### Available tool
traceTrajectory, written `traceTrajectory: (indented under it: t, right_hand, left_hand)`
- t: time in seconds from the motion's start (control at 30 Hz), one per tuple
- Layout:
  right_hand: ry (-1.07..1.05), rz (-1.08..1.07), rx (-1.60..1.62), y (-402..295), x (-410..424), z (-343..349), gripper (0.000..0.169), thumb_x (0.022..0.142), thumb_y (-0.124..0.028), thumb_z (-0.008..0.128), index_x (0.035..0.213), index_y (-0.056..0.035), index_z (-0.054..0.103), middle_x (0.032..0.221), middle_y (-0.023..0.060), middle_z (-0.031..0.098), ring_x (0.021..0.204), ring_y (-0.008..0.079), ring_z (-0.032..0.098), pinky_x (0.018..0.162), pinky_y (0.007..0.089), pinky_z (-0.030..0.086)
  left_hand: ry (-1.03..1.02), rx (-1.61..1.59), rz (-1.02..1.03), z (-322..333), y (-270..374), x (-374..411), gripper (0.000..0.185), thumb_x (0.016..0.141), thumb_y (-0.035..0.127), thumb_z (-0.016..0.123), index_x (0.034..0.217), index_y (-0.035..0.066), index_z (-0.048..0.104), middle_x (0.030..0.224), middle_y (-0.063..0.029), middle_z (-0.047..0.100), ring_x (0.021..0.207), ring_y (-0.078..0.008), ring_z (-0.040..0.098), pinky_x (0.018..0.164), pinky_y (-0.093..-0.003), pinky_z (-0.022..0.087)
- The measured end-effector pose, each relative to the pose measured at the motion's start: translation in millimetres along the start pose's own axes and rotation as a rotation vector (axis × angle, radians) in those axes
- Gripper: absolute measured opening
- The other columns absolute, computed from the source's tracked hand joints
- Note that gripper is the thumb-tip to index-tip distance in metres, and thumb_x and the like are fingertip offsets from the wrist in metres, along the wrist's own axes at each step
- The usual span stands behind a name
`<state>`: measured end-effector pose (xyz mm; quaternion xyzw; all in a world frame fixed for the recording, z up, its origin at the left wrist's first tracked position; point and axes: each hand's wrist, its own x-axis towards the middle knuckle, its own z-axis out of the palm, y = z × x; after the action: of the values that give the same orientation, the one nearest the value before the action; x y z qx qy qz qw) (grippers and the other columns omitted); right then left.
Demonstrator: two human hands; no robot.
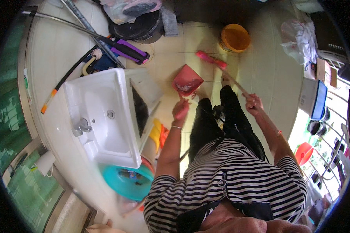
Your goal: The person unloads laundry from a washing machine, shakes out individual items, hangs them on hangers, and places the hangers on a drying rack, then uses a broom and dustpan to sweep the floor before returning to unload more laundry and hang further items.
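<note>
My left hand (181,109) grips the handle of a red plastic dustpan (187,80). Whitish-grey debris lies inside the pan near its handle end. In my right hand (253,104) is the long pale stick of a broom (211,59) with a pink-red head. The broom head is near the tiled floor, beyond the dustpan and to its right; the two are apart. An orange-yellow bucket (235,38) stands beyond the broom head, close to the right wall.
At the left is a white washbasin (110,139) with a tap, and under it a teal plastic basin (128,185). A purple and black flat mop head (130,52), crossed poles and a black tub (138,29) are at the upper left. A plastic bag (299,40) hangs at the upper right.
</note>
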<state>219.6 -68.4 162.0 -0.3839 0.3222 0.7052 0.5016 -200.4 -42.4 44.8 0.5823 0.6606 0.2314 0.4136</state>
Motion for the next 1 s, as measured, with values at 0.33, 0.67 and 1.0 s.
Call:
traceTrajectory:
  t: [0.33, 0.67, 1.0]
  right_hand:
    - [-0.139, 0.373, 0.367, 59, -63, 47, 0.059, 0.094, -0.016, 0.043, 0.142, 0.0129, 0.024, 0.061, 0.0002, 0.045, 0.043, 0.0087, 0.043, 0.042, 0.0249, 0.035]
    - [-0.101, 0.011, -0.184, -25, -30, 25, 0.040, 0.096, -0.020, 0.043, 0.128, 0.0042, 0.044, 0.059, -0.0038, 0.043, 0.042, 0.0059, 0.038, 0.040, 0.0216, 0.034]
    - [-0.072, 0.075, -0.120, -18, 24, -7, 0.047, 0.096, -0.021, 0.041, 0.134, 0.0066, 0.041, 0.058, -0.0018, 0.045, 0.039, 0.0087, 0.037, 0.041, 0.0250, 0.031]
  left_hand:
    - [-0.138, -0.157, -0.167, -9, 9, 23, 0.023, 0.094, 0.035, 0.057, 0.093, 0.013, 0.065, 0.086, -0.0111, 0.069, 0.082, -0.0323, 0.066, 0.071, -0.0430, 0.051]
    - [-0.156, -0.248, -0.259, -33, 18, 3, 0.025, 0.092, 0.028, 0.066, 0.104, 0.007, 0.068, 0.094, -0.0083, 0.071, 0.088, -0.0176, 0.071, 0.075, -0.0310, 0.056]
    - [-0.127, -0.236, -0.263, -32, 31, -2, 0.025, 0.092, 0.029, 0.066, 0.101, 0.005, 0.066, 0.094, -0.0088, 0.070, 0.085, -0.0196, 0.071, 0.073, -0.0311, 0.055]
